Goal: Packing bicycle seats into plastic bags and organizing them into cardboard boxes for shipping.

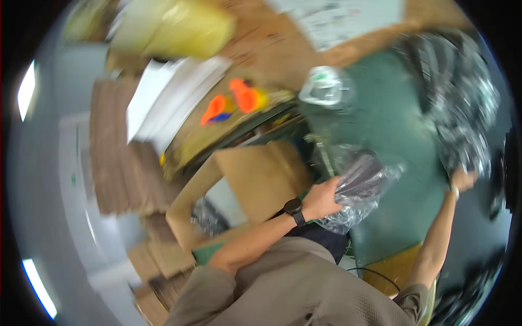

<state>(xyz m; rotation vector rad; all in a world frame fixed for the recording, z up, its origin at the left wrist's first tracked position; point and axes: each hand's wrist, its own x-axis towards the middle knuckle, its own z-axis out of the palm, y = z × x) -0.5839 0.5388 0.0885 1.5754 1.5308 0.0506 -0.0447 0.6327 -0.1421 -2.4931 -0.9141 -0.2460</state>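
My left hand (322, 200), with a dark watch on its wrist, grips a clear plastic bag (361, 182) that has something dark inside. That bag lies over the green tabletop (389, 217), beside the open cardboard box (261, 174). At the far right my right hand (463, 179) is closed at the lower end of a heap of plastic-wrapped dark items (459, 92); motion blurs what its fingers hold. Inside the box are a dark bagged item (209, 216) and a pale sheet (227, 198).
A roll of clear tape (323, 87) sits on the green surface. Two orange tape dispensers (234, 103) and white sheets (168, 98) lie beyond the box. Stacked flat cardboard (122, 146) stands at left, below a yellowish roll (179, 27). A paper (348, 22) lies at the back.
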